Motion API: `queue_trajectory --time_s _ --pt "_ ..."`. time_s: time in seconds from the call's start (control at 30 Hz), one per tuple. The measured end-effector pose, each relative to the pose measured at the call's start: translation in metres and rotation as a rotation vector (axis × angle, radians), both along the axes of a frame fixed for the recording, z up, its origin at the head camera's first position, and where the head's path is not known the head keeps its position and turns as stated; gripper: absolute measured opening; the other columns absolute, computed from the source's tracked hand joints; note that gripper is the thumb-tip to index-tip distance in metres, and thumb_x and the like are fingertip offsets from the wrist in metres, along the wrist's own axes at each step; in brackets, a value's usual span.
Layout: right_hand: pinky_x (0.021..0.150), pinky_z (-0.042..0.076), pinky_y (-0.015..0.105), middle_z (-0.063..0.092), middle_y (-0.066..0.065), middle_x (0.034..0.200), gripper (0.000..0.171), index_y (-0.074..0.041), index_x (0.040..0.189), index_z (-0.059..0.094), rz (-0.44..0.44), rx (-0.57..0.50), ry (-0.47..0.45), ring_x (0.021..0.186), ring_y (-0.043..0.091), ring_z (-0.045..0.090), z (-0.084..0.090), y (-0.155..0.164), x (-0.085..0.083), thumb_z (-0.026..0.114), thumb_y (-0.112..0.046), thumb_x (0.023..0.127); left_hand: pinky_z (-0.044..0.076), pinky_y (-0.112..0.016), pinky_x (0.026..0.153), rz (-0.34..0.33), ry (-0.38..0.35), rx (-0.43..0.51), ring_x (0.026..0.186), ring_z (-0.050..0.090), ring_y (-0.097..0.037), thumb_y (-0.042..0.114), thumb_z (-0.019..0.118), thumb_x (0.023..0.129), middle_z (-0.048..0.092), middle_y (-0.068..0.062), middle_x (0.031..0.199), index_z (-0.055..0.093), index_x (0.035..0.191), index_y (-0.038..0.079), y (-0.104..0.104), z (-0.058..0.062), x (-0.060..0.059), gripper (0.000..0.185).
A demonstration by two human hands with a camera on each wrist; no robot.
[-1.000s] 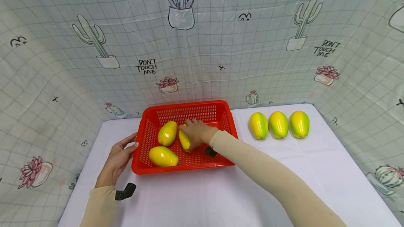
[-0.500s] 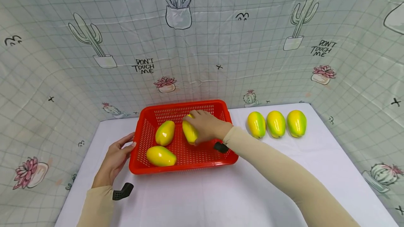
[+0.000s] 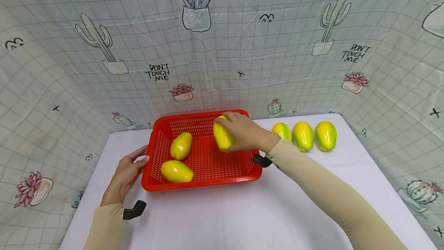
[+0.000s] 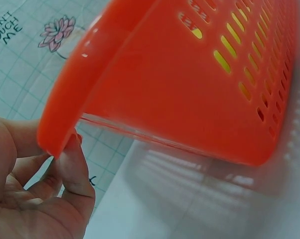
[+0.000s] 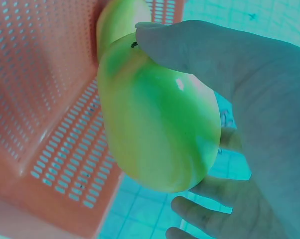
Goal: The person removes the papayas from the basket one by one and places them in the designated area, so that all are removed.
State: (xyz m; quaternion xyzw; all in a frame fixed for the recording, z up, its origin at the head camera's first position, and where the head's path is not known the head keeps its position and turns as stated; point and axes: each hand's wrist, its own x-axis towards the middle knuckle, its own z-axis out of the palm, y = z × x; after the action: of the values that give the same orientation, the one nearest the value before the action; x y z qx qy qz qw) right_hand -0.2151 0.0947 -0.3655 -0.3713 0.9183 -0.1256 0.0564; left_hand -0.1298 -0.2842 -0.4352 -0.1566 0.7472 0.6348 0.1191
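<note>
My right hand [image 3: 244,131] grips a yellow-green papaya [image 3: 222,135], held above the right part of the red plastic basket [image 3: 201,183]. In the right wrist view the thumb lies over the dark-tipped end of this papaya [image 5: 160,119], with fingers on its far side. My left hand [image 3: 127,174] holds the basket's left rim; in the left wrist view thumb and fingers pinch the rim [image 4: 65,109]. Inside the basket, at its left, lie two more papayas, one toward the back [image 3: 181,146] and another in front [image 3: 177,171].
Right of the basket, three papayas stand in a row on the white table: a left one [image 3: 281,131] partly behind my right wrist, a middle one [image 3: 303,137] and a right one [image 3: 326,136]. Behind the table hangs a checked cloth [image 3: 222,49] with plant drawings.
My right hand has lifted the papaya from the basket's floor and carried it right and up toward the back rim. My left hand stays on the left rim.
</note>
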Motion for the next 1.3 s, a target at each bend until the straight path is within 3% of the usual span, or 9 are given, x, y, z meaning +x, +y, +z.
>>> queue_trajectory --time_s 0.27,0.43,0.6,0.83,1.3 --pt "0.106 0.052 0.054 0.046 0.019 0.153 0.094 -0.009 0.153 0.047 -0.036 -0.111 0.028 0.131 0.039 0.051 0.006 0.031 0.004 0.095 -0.027 0.074 0.054 -0.012 0.090 0.005 0.000 0.000 0.108 0.057 -0.003 0.013 0.052 0.112 0.032 -0.018 0.162 0.030 0.167 0.009 0.001 0.000 0.000 0.060" --pt "0.107 0.050 0.056 0.046 0.022 0.153 0.096 -0.004 0.153 0.047 -0.048 -0.150 0.065 0.131 0.042 0.053 0.008 0.052 0.007 0.096 -0.027 0.073 0.054 -0.012 0.090 0.005 0.002 0.000 0.106 0.058 -0.001 0.013 0.052 0.112 0.032 -0.017 0.162 0.031 0.167 0.009 0.000 0.000 0.000 0.059" --pt "0.116 0.042 0.058 0.043 0.022 0.156 0.099 -0.004 0.154 0.045 -0.092 -0.148 0.061 0.139 0.044 0.047 0.005 0.074 0.010 0.096 -0.028 0.073 0.054 -0.012 0.090 -0.002 0.006 0.000 0.105 0.058 -0.001 0.014 0.052 0.112 0.033 -0.018 0.161 0.031 0.167 0.008 -0.001 -0.001 0.001 0.060" --pt "0.117 0.039 0.063 0.040 0.024 0.159 0.098 -0.004 0.156 0.044 -0.169 -0.139 0.041 0.142 0.047 0.045 0.000 0.103 0.017 0.095 -0.025 0.075 0.054 -0.012 0.091 -0.011 0.010 -0.001 0.105 0.058 0.000 0.014 0.051 0.112 0.033 -0.017 0.160 0.030 0.167 0.008 0.000 -0.001 0.002 0.059" --pt "0.112 0.043 0.066 0.044 0.027 0.155 0.092 -0.005 0.154 0.047 -0.193 -0.103 0.049 0.135 0.050 0.050 -0.019 0.139 0.043 0.093 -0.020 0.075 0.053 -0.012 0.091 -0.013 0.003 0.007 0.108 0.057 -0.002 0.014 0.051 0.112 0.033 -0.016 0.160 0.030 0.167 0.009 0.000 -0.003 0.000 0.059"
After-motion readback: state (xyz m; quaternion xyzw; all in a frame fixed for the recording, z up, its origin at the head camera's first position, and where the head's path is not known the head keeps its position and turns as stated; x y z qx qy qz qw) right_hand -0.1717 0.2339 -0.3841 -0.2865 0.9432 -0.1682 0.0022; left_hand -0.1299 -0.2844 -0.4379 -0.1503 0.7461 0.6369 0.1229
